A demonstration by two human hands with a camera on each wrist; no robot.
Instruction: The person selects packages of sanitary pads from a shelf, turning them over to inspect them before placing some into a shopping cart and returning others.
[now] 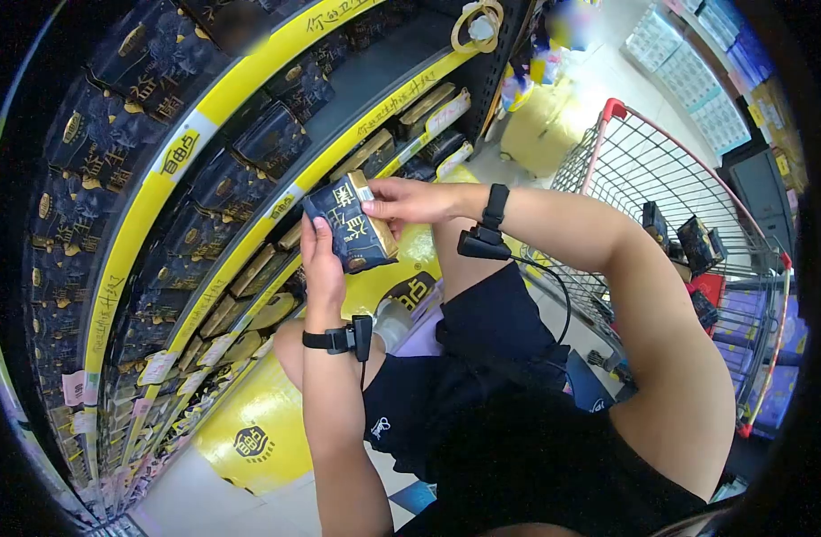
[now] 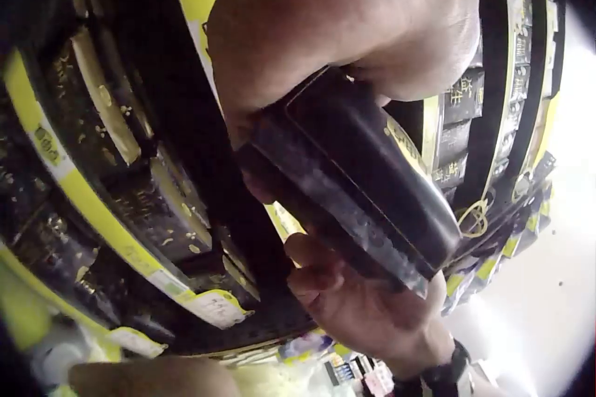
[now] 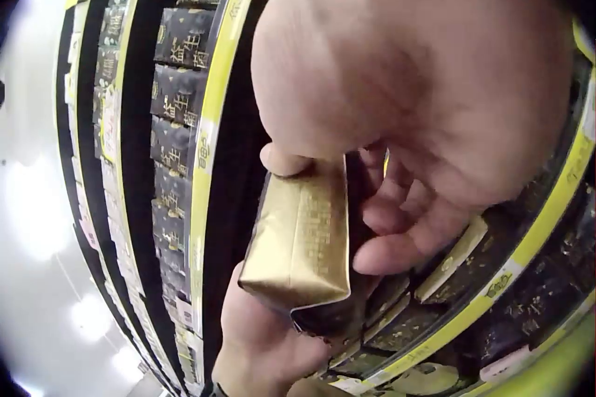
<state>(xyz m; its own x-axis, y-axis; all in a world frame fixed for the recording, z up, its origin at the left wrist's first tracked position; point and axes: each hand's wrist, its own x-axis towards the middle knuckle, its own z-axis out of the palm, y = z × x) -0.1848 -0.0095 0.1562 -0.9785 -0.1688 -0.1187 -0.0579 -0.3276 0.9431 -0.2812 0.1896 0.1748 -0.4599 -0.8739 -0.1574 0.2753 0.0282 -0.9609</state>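
A black packet with gold lettering and a gold side (image 1: 350, 224) is held between both hands in front of the shelves. The left hand (image 1: 323, 268) grips its lower left edge, thumb on the front. On the upper right, the right hand (image 1: 415, 200) pinches the packet, its thumb on the gold side. In the left wrist view the packet's dark side (image 2: 358, 174) faces the camera, with the left hand (image 2: 345, 25) around one end. The right wrist view shows the gold side (image 3: 300, 229) beside the right hand (image 3: 410, 90); some fingers behind the packet are hidden.
Shelves with yellow edge strips (image 1: 151, 197) hold rows of similar black packets at the left. A wire shopping cart (image 1: 661, 161) with several packets inside stands at the right. A yellow suitcase-like object (image 1: 540, 130) stands beyond. Yellow floor graphics (image 1: 276, 412) lie beneath the shelves.
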